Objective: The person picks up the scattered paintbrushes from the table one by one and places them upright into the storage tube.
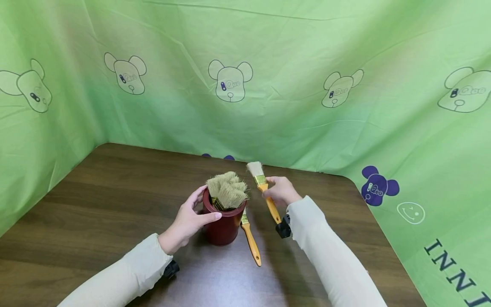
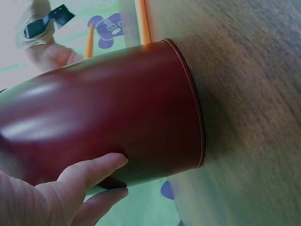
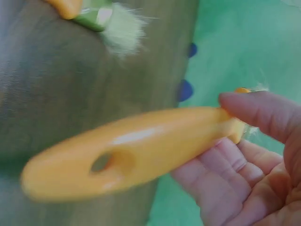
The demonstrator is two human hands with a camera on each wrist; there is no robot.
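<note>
A dark red round container (image 1: 222, 228) stands on the table with several brushes in it, their pale bristles (image 1: 229, 189) sticking up above the rim. My left hand (image 1: 189, 219) grips it from the left, thumb across the near side of the rim; the left wrist view shows fingers against its smooth wall (image 2: 117, 108). My right hand (image 1: 281, 190) pinches a paintbrush by its orange handle (image 3: 136, 146), bristles (image 1: 255, 168) upward, in the air right of the container. Another paintbrush (image 1: 251, 243) lies on the table close to the container's right side, its bristle end hidden behind it.
The brown wooden table (image 1: 115, 204) has rounded far corners. A green printed cloth (image 1: 268, 123) hangs behind it and along both sides. A black strap device (image 1: 284, 227) sits at my right wrist.
</note>
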